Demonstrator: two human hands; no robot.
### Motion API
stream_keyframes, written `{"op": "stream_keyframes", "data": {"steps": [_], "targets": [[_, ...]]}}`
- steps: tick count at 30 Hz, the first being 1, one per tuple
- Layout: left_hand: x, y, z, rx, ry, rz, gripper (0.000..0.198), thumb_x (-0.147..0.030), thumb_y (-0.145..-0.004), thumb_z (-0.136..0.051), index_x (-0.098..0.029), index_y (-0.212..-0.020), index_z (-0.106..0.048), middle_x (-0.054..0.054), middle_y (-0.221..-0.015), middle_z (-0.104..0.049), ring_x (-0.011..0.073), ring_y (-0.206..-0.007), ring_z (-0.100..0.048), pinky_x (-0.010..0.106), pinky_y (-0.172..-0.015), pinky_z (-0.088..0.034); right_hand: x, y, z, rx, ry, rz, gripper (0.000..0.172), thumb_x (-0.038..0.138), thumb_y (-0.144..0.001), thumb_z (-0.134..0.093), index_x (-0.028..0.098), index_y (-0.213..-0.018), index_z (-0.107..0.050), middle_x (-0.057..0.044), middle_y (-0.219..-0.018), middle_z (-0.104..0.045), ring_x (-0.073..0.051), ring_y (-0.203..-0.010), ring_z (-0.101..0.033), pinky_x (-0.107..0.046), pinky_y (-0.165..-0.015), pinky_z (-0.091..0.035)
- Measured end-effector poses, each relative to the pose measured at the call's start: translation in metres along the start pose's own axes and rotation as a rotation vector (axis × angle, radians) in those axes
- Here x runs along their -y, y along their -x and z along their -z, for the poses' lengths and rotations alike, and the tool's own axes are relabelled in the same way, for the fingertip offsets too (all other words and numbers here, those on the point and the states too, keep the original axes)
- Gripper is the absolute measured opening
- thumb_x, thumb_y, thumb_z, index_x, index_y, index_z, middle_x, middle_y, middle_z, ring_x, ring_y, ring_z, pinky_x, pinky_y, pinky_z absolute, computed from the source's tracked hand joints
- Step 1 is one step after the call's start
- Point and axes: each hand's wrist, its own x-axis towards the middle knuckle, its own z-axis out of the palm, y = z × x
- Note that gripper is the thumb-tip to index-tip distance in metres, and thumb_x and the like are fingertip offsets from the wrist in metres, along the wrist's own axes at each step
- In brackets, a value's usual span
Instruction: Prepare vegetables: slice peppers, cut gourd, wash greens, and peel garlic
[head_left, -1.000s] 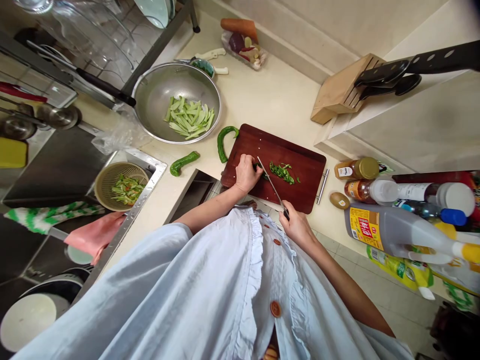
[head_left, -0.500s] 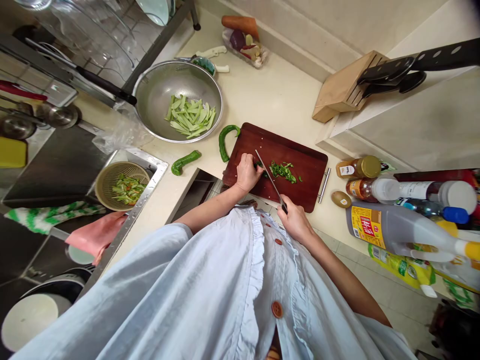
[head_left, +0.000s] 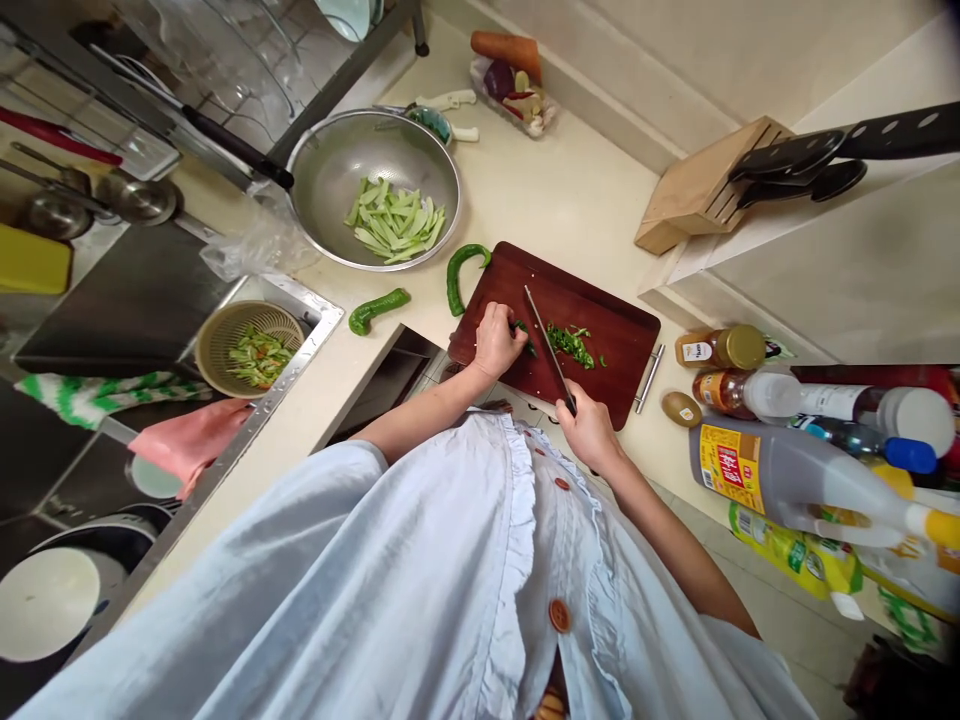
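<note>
1. Right fingers [head_left: 581,425] close firmly on a steel kitchen knife [head_left: 550,342]; its long blade points forward, away from the body, just beside the left fingers [head_left: 510,338].
2. Those curled fingers press a small green pepper piece [head_left: 520,331] on a dark wooden cutting board [head_left: 622,345]; chopped green pieces [head_left: 570,345] lie right of them.

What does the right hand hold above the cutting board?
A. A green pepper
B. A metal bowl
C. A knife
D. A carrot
C. The right hand holds a knife by its handle, with the blade over the cutting board beside chopped green pepper.
</note>
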Motion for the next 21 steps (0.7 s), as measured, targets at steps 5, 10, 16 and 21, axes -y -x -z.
{"op": "stream_keyframes", "data": {"steps": [5,10,16,21], "targets": [[0.001,-0.002,-0.003,-0.018,0.001,-0.013,0.017,-0.012,-0.072,-0.059,-0.021,-0.078,-0.046,0.006,-0.09,-0.057,0.0199,-0.082,-0.056,0.033,-0.076,-0.048,-0.009,0.009,0.004,0.089,-0.062,0.051,0.039,0.032,-0.088,-0.043,0.02,-0.12,-0.061,-0.002,-0.074,-0.068,-0.019,-0.066,-0.063,-0.026,-0.064,-0.044],[0.001,-0.003,0.001,0.005,-0.006,-0.032,0.017,-0.012,-0.073,-0.059,-0.021,-0.077,-0.046,0.006,-0.086,-0.057,0.02,-0.081,-0.056,0.034,-0.078,-0.048,0.011,-0.036,-0.01,0.039,-0.047,0.108,0.033,0.027,-0.086,-0.045,0.018,-0.113,-0.063,-0.008,-0.086,-0.072,-0.021,-0.075,-0.065,-0.028,-0.069,-0.046],[0.002,-0.001,0.005,-0.003,0.039,-0.034,0.019,-0.009,-0.073,-0.058,-0.022,-0.075,-0.043,0.005,-0.086,-0.056,0.0197,-0.082,-0.056,0.034,-0.079,-0.048,0.006,-0.023,-0.01,0.06,-0.059,0.032,0.035,0.03,-0.087,-0.044,0.018,-0.114,-0.064,-0.006,-0.079,-0.07,-0.021,-0.069,-0.064,-0.028,-0.066,-0.044],[0.003,-0.003,0.005,0.019,0.042,-0.02,0.02,-0.009,-0.072,-0.058,-0.022,-0.077,-0.044,0.006,-0.087,-0.055,0.0208,-0.082,-0.056,0.035,-0.079,-0.048,-0.006,0.013,-0.003,0.01,-0.097,0.036,0.037,0.035,-0.088,-0.043,0.02,-0.116,-0.062,-0.001,-0.07,-0.064,-0.019,-0.063,-0.059,-0.027,-0.063,-0.042]]}}
